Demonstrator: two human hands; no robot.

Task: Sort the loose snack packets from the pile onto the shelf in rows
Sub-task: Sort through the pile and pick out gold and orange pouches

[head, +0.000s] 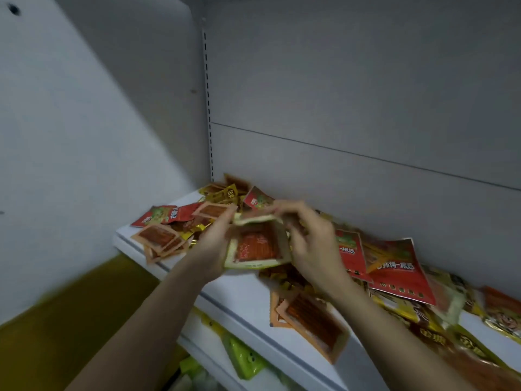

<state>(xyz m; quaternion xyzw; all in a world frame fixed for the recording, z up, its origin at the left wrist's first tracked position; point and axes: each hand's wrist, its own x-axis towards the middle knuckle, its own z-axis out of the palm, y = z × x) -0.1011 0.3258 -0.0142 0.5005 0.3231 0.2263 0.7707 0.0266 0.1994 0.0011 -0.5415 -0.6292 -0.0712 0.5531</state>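
While both hands, left (pixel 215 244) and right (pixel 310 244), grip one pale-edged packet (pixel 258 246), the pile (pixel 394 266) sprawls unsorted across the shelf (pixel 239 294), no rows yet formed.

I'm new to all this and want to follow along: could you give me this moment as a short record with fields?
setting: white shelf with a grey back panel
left hand: holds the pale-edged packet
right hand: pinches that packet's top edge
pile: red, yellow and orange packets, loose and overlapping
rows: none formed yet
shelf below: green packets
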